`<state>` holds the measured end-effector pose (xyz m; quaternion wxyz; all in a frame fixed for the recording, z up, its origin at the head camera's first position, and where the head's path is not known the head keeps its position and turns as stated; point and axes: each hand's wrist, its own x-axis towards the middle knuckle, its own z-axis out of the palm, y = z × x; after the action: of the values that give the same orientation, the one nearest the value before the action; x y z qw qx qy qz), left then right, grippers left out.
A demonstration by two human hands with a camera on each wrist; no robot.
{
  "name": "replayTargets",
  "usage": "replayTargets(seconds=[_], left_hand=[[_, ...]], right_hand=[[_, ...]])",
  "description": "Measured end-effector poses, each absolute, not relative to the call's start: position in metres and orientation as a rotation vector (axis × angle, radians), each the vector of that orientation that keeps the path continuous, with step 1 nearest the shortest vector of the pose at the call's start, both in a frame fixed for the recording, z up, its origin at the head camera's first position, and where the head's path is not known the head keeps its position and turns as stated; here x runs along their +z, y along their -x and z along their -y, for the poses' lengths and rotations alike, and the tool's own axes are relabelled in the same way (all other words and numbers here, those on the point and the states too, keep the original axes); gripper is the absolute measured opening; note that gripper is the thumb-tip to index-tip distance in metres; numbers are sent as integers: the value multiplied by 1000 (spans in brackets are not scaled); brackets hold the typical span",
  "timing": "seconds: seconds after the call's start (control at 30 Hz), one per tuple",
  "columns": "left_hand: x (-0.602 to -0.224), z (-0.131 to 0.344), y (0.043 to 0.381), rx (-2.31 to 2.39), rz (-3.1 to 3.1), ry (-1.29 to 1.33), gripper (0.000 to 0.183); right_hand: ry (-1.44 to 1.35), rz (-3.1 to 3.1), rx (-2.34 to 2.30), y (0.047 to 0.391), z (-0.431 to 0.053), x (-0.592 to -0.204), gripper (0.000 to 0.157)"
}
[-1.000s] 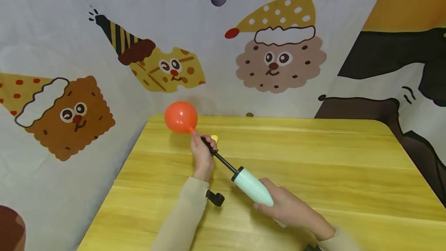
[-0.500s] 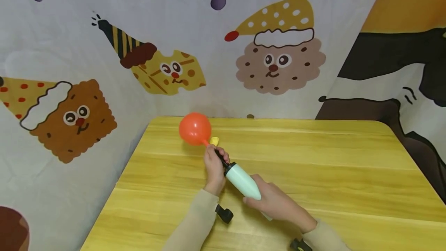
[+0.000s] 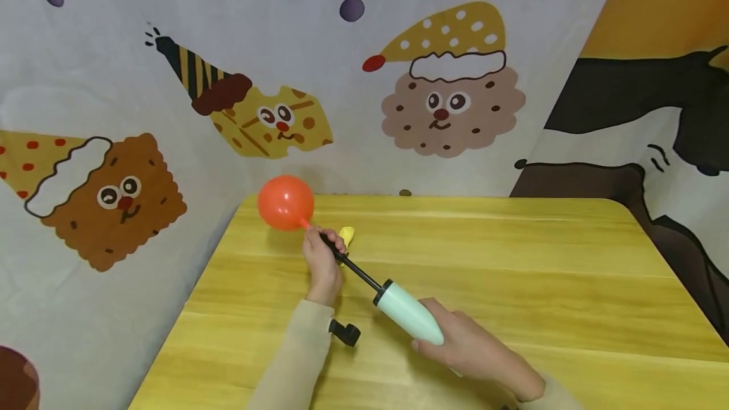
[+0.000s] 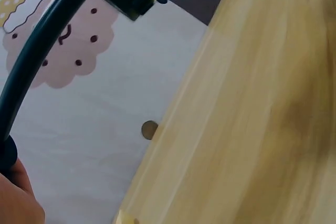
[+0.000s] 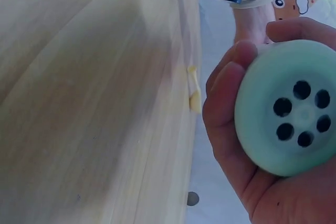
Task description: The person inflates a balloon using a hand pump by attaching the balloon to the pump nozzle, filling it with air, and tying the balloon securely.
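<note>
Round red balloon (image 3: 286, 202) fitted on a two-handed balloon pump (image 3: 393, 299).
The swollen balloon sits at eleven o'clock from the left hand (image 3: 323, 262), its fingers clamped round the pump's black front end; at four o'clock, the forearm angled in, the right hand (image 3: 466, 341) wraps the mint barrel (image 3: 411, 314). A limp yellow balloon (image 3: 347, 235) lies on the wooden table (image 3: 541, 283), one o'clock from the left hand.
</note>
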<state>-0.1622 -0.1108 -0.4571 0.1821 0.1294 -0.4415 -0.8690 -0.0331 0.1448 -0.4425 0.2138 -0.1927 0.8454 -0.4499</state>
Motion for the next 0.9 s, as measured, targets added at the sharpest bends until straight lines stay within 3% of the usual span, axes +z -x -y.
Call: replayTargets(seconds=[0.53,0.9], left_hand=[[-473,68,133,-2505,1330,-415,36],[-461,83,153,-2492,1322,-378,36]], right_hand=[[558,-2426,-1222,52,-122,-452,63],[540,-2395,-1270,54,-124,-443,68]])
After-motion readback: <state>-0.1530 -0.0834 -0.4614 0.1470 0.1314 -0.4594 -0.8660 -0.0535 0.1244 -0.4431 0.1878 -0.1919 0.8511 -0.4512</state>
